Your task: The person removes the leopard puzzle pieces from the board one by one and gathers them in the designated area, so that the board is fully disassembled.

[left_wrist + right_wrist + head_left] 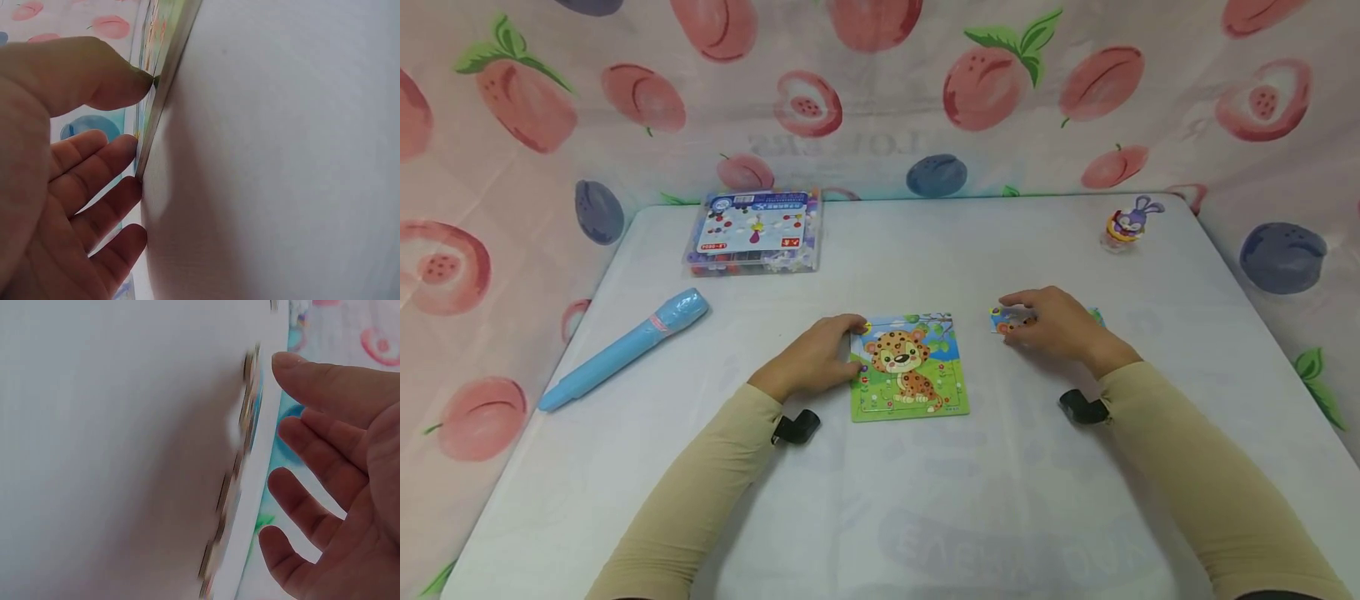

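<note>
A square jigsaw puzzle board (917, 375) with a cartoon leopard lies flat on the white table. My left hand (812, 357) rests at its left side, the thumb (128, 87) against the board's edge and the other fingertips around the upper left corner. To the right, several loose puzzle pieces (1002, 320) lie in a row, partly hidden by my right hand (1056, 327). That hand hovers over them with thumb and fingers spread apart. In the right wrist view the pieces (223, 490) stand out from the tabletop, and a gap separates them from the fingertips.
A clear plastic box (756, 233) with a printed label stands at the back left. Nearer on that side lies a long light-blue wrapped object (625, 350). A small purple rabbit-eared toy (1127, 223) stands at the back right. Fruit-patterned cloth (880, 92) hangs behind the table.
</note>
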`<move>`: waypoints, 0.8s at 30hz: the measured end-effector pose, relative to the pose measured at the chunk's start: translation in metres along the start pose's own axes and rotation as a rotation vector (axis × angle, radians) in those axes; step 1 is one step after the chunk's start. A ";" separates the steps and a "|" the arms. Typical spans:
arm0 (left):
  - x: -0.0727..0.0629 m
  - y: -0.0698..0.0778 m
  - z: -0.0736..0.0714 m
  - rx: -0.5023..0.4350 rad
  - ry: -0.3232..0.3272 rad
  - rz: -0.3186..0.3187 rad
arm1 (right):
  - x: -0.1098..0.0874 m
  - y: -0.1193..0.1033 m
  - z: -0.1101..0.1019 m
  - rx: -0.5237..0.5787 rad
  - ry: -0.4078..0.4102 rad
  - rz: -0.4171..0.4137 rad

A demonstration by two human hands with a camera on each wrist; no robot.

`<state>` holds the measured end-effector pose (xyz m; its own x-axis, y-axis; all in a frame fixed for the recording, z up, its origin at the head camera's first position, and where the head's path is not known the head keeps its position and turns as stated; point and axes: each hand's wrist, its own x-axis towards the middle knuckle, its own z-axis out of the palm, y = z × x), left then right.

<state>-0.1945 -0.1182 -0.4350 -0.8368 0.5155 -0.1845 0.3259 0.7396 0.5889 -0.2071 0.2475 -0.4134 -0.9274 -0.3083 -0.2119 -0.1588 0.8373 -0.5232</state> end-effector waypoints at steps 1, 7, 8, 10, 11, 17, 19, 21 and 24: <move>0.000 0.000 0.000 -0.001 0.001 0.003 | 0.000 -0.003 0.002 0.002 0.001 -0.019; 0.001 0.000 -0.001 0.002 0.001 0.014 | 0.000 -0.019 0.019 -0.017 -0.040 -0.098; 0.001 0.000 -0.001 0.002 0.001 0.014 | 0.000 -0.022 0.022 -0.017 -0.051 -0.110; 0.000 0.000 -0.001 0.003 0.000 0.015 | -0.001 -0.027 0.027 -0.026 -0.068 -0.128; 0.000 0.000 -0.001 0.003 0.000 0.016 | -0.001 -0.029 0.030 -0.032 -0.077 -0.137; 0.000 0.000 0.000 0.004 -0.001 0.016 | -0.004 -0.037 0.039 -0.081 -0.096 -0.159; 0.000 0.000 0.000 0.006 -0.002 0.017 | -0.005 -0.038 0.040 -0.087 -0.089 -0.174; 0.000 0.000 0.000 0.007 -0.002 0.015 | -0.005 -0.039 0.041 -0.093 -0.083 -0.201; 0.000 -0.001 -0.002 0.009 -0.005 0.007 | -0.004 -0.042 0.041 -0.101 -0.081 -0.233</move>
<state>-0.1954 -0.1196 -0.4341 -0.8324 0.5226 -0.1847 0.3351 0.7400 0.5832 -0.1828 0.1952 -0.4250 -0.8325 -0.5296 -0.1626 -0.4018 0.7792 -0.4810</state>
